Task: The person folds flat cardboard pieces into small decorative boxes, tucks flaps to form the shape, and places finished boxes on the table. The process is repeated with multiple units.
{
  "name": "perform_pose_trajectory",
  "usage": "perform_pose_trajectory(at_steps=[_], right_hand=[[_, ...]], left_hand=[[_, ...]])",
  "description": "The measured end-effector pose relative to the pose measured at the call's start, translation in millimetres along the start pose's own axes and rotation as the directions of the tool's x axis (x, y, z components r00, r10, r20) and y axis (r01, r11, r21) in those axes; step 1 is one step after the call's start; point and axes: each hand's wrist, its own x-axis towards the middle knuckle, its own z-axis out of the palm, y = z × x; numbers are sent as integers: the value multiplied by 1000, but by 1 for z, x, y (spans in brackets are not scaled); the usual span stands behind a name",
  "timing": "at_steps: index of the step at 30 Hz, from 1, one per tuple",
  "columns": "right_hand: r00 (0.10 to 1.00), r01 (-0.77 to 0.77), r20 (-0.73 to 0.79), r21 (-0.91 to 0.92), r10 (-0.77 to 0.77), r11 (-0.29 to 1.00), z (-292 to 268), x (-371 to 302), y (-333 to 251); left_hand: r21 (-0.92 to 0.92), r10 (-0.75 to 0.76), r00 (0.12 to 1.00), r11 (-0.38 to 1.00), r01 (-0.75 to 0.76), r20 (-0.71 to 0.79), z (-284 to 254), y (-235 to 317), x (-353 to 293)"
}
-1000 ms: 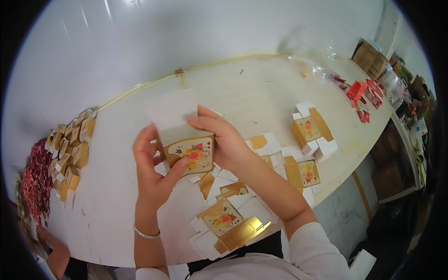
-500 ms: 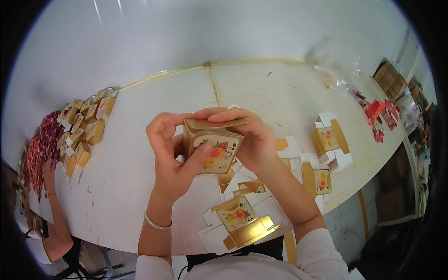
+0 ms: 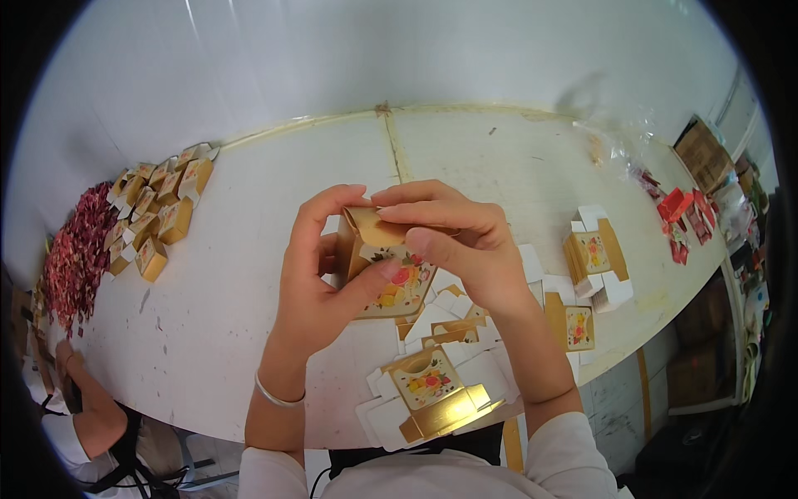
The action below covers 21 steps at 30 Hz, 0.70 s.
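Note:
A small gold cardboard box (image 3: 391,291) with a printed fruit picture is held up over the table between both hands. My left hand (image 3: 312,279) grips its left side, thumb lying across the printed front and fingers behind. At the box's top, my right hand (image 3: 474,249) presses on the gold flap with its fingers above and its thumb at the front edge. The flap lies folded over the top; whether it is tucked in is hidden by the fingers. Below the hands, an unfolded gold-and-white box blank (image 3: 428,382) rests near the table's front edge.
Several more blanks lie on the right, including a stack (image 3: 588,254). Folded gold boxes (image 3: 173,220) are heaped at the left beside a pile of dark red packets (image 3: 79,258). A co-worker's arm (image 3: 96,391) is at lower left. Red items (image 3: 675,205) and clear plastic lie at far right.
The top flap has come down over the box, and my right thumb has moved to its front edge. The co-worker's hand has drawn back from the red pile.

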Motion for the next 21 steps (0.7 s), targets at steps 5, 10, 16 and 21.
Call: perform_pose_trajectory(at_steps=[5,10,16,21], right_hand=[[998,-56,-25,-9,56,998,-3,1,1],[1000,18,-23,-84,-20,996,3,1,5],[992,123,3,-257,-126,959,3,1,5],[992,124,43,-275,-116,953,-3,2,5]], left_hand=[[-22,-40,998,999,41,47,1,1,-1],[-48,-51,998,997,52,20,1,0,1],[-227,-59,998,972,55,-8,5,-1,1],[-44,1,1000,999,1,30,6,-3,1]])
